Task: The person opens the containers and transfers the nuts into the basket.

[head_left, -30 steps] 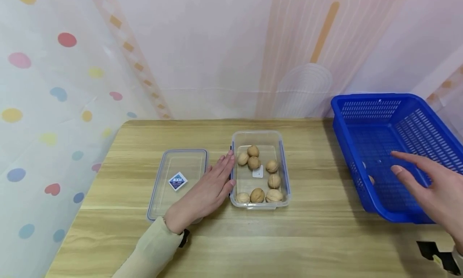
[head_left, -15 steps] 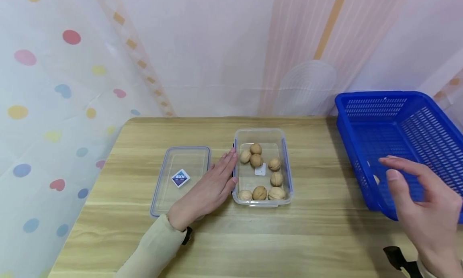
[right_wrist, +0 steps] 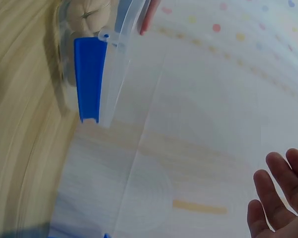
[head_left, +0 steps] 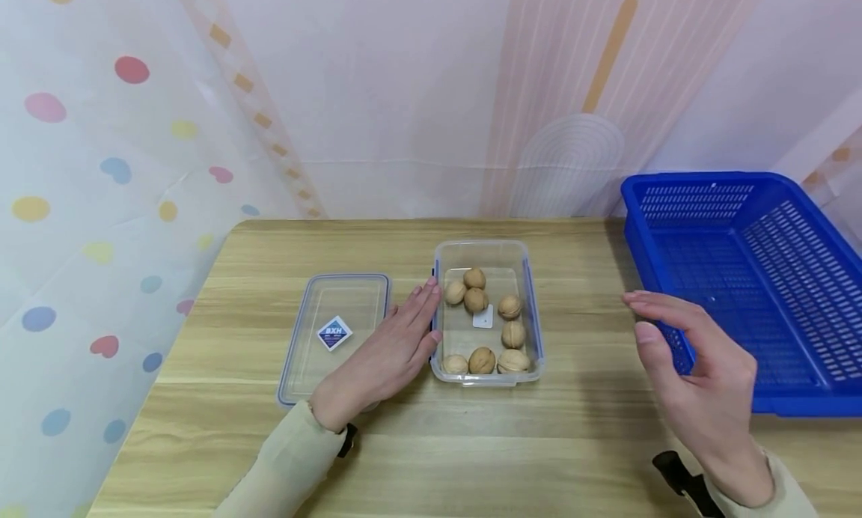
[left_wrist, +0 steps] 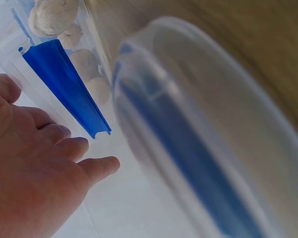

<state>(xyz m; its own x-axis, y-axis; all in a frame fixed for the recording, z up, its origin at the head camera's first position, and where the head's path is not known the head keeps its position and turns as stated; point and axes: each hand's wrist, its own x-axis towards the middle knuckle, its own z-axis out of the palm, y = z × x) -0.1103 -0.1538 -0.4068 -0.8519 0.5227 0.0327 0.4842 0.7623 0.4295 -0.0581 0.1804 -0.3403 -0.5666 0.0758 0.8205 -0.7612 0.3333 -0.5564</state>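
Nearest, at lower right in the head view, the right hand (head_left: 703, 383) hovers, fingers loosely bent, thumb apart. The left hand (head_left: 384, 357) lays straight fingers against a clear rectangular plastic box (head_left: 481, 256) of tan walnuts (head_left: 476, 301) at centre, partly hiding a transparent blue-edged lid (head_left: 306, 368). A blue perforated plastic basket (head_left: 640, 241) stands at right. Both wrist views show a blue plastic latch (right_wrist: 91, 79) broadside; the head view, thin edges.

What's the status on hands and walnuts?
Left hand beside container. Right hand near basket, looks empty. Eight walnuts in container. Lid off, alongside; container top unobstructed.
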